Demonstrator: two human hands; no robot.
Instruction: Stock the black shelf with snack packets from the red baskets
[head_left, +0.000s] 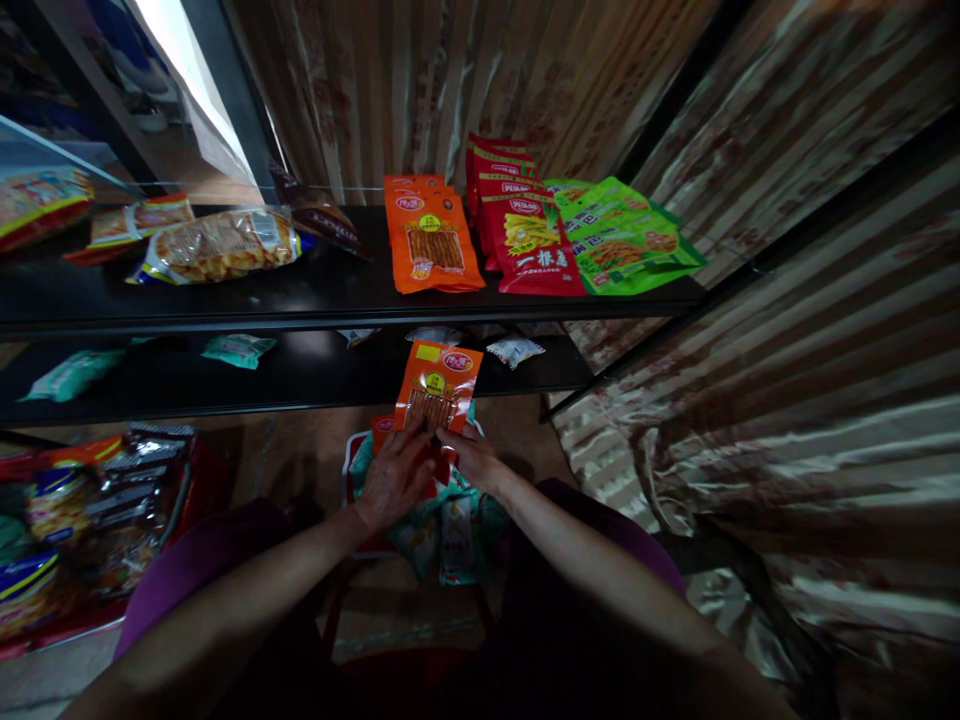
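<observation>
Both my hands are at an orange snack packet (pixel 438 385), which tilts up in front of the lower shelf. My right hand (pixel 474 455) pinches its lower right corner. Across the packet's bottom edge lies my left hand (pixel 397 470), its fingers over the front and its thumb partly hidden. Beneath the hands, green snack packets (pixel 459 540) and part of another orange packet (pixel 382 428) lie in a basket (pixel 349 470) between my knees. On the upper shelf stand orange packets (pixel 435 235), red packets (pixel 531 235) and green packets (pixel 630 240), side by side.
Bagged snacks (pixel 221 245) lie on the left of the black upper shelf (pixel 330 310). Small teal packets (pixel 238 348) and a white packet (pixel 515 350) lie on the lower shelf. A red basket (pixel 191 490) full of snacks stands at left. A striped curtain (pixel 825 350) hangs right.
</observation>
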